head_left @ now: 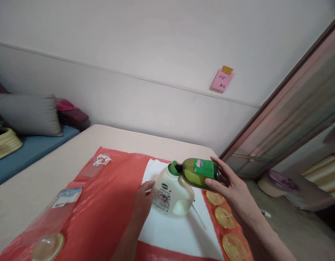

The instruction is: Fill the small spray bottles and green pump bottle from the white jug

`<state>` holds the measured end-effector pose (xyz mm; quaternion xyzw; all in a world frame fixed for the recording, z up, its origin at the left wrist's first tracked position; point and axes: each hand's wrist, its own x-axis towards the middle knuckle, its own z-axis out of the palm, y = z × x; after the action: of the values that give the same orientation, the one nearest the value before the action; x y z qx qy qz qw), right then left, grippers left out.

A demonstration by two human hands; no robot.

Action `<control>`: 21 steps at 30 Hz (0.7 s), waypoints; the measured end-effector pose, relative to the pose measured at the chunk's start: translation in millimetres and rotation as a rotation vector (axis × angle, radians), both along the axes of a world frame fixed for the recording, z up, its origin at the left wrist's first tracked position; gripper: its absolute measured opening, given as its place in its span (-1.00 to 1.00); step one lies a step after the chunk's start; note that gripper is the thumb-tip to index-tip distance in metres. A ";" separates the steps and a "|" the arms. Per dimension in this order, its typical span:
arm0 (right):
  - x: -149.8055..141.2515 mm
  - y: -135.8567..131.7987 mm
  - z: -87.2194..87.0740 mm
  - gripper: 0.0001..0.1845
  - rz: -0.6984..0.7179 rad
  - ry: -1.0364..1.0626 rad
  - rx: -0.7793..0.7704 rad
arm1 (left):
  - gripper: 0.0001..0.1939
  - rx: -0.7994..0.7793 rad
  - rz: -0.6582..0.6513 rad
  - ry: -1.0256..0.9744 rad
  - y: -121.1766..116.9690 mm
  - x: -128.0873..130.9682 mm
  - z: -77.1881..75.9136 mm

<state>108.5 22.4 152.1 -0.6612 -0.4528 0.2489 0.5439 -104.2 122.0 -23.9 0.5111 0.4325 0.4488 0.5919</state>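
My right hand point(224, 177) is wrapped round the base of a green bottle point(200, 170), which lies almost level with its dark neck pointing left. The neck rests at the green-rimmed mouth of a cream-coloured jug point(173, 199) with a side handle and a printed label. Whether liquid is flowing cannot be made out. My left hand point(145, 195) grips the jug's left side, steadying it upright on a white cloth point(167, 235). Beside the jug, on the cloth, lies a thin stick-like item point(199, 214) with a dark tip.
A red sheet point(107, 199) covers part of the table. Round yellow discs point(224, 216) line its right side; clear plastic packets point(65, 203) and a round clear lid point(48, 247) lie left. A wall point(129, 101) stands behind, and a grey cushion point(28, 114) is at far left.
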 end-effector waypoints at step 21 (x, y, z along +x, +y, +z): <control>-2.0 -0.5 -0.5 -0.02 0.001 0.016 -0.005 | -0.68 -0.004 -0.015 -0.015 -2.8 -1.5 4.0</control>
<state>106.5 21.9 151.6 -0.6603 -0.4483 0.2555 0.5457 -105.7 119.3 -19.9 0.5098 0.4251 0.4475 0.5993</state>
